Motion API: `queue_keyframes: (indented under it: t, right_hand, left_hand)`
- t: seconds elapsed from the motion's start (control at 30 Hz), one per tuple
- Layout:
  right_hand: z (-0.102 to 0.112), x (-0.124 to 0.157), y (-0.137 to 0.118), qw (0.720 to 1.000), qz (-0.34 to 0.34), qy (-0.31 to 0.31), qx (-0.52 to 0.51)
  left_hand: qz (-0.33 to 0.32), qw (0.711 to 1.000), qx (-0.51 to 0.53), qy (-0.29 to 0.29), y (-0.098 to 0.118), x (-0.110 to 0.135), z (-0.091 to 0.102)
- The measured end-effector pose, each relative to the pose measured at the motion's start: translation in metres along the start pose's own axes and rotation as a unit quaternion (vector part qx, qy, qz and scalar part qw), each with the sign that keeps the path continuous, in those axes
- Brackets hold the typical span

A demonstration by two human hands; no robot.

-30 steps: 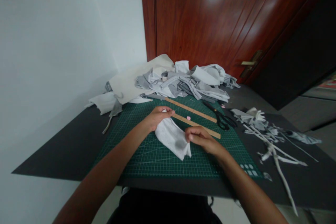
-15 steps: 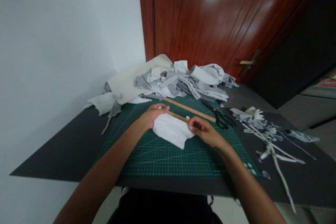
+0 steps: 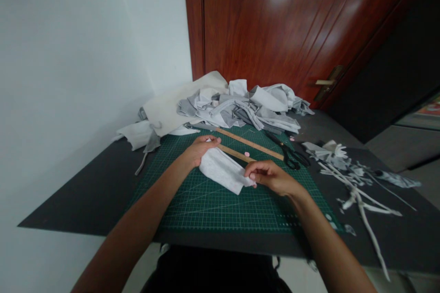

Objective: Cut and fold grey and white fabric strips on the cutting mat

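Head view, looking down on a dark table [image 3: 85, 192] with a green cutting mat [image 3: 223, 206] laid across its near edge. Left hand [image 3: 199, 150] rests on the far-left end of a small white cloth piece [image 3: 222, 171], fingers curled over its edge and pressing it to the mat. Right hand [image 3: 271, 177] pinches the near-right corner of the same cloth between thumb and fingertips, closed on it. Cloth piece lies near the middle of the mat, slanting from far left to near right, its far edge just beside a wooden ruler [image 3: 237, 153]. A second wooden ruler [image 3: 250, 143] lies farther back, roughly parallel to the first. A small pink object [image 3: 246, 154] sits between the two rulers. Black scissors [image 3: 290, 155] lie at the far-right corner of the mat, near the end of the farther ruler. A heap of white and grey fabric [image 3: 240, 110] covers the far edge of the table, overlapping the far edge of the mat. Thin white cloth strips and scraps [image 3: 354, 178] are scattered along the right side of the table, well apart from the hands. A red-brown door [image 3: 292, 27] stands behind the table.
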State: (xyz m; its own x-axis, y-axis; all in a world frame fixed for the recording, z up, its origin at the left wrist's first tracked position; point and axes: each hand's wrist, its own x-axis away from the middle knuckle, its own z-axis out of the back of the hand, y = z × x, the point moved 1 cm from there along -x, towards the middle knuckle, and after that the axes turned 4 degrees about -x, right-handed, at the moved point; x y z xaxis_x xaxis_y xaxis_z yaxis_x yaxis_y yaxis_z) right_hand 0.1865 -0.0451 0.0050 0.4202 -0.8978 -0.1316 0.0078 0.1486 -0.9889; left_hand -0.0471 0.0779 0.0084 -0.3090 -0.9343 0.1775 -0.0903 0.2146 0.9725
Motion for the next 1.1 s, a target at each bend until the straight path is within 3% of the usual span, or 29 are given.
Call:
queue_keyframes:
  t: [0.37, 0.67, 0.97, 1.1]
  right_hand:
    - [-0.01, -0.002, 0.012, 0.988, -0.004, 0.04, -0.147]
    - [-0.011, -0.008, 0.01, 0.984, 0.07, 0.133, -0.096]
    - [-0.009, -0.004, 0.009, 0.97, 0.188, 0.152, -0.012]
    - [-0.008, -0.004, 0.007, 0.97, 0.201, 0.135, 0.028]
  left_hand:
    - [0.026, 0.999, -0.02, -0.019, -0.011, -0.002, -0.003]
    - [0.018, 0.998, -0.057, -0.032, -0.019, -0.005, -0.003]
    - [0.004, 0.994, -0.103, -0.034, -0.026, -0.002, -0.011]
    - [-0.003, 0.989, -0.148, -0.024, -0.03, -0.002, -0.013]
